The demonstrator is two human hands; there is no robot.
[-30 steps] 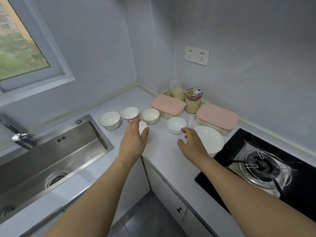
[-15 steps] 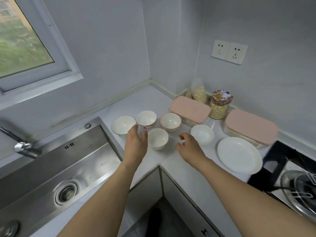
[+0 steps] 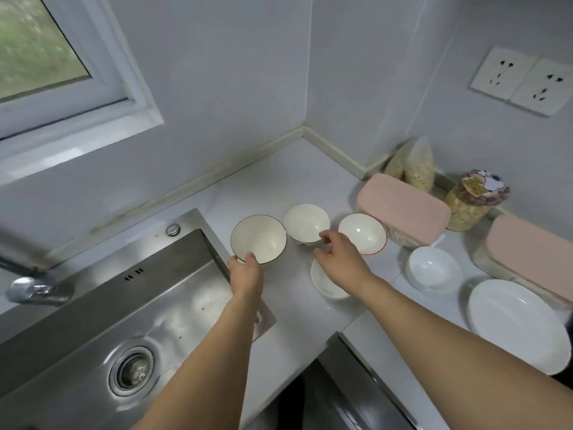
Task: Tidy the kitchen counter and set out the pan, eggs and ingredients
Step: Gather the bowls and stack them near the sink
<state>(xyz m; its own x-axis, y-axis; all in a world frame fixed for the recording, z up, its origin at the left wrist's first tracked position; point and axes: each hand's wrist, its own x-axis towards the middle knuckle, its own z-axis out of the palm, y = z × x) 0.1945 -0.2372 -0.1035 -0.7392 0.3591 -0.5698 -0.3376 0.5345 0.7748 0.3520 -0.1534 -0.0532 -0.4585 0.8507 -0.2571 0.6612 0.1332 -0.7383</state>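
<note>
1. Gripping: the left hand (image 3: 246, 276) holds the dark-rimmed bowl (image 3: 258, 238) at its near rim, thumb over the edge. The bowl stands on the counter (image 3: 279, 184) just beside the corner of the sink (image 3: 93, 321).
2. The right hand (image 3: 339, 259) hovers with fingers loosely spread and holds nothing. Its fingertips (image 3: 322, 235) sit at the near rim of the middle bowl (image 3: 307, 223); contact cannot be confirmed.
3. A small white bowl (image 3: 322, 283) lies directly under the right palm, partly hidden.
4. The red-rimmed bowl (image 3: 362, 232) stands to the right of the right hand's fingers, touching or nearly touching the pink-lidded box (image 3: 403, 206).
5. Key relation, as a judgement: the middle bowl lies straight ahead of the right hand, away from the body, and that hand is the nearer. A short forward reach would probably close the grip on its rim.
6. No pan or eggs are visible.
</note>
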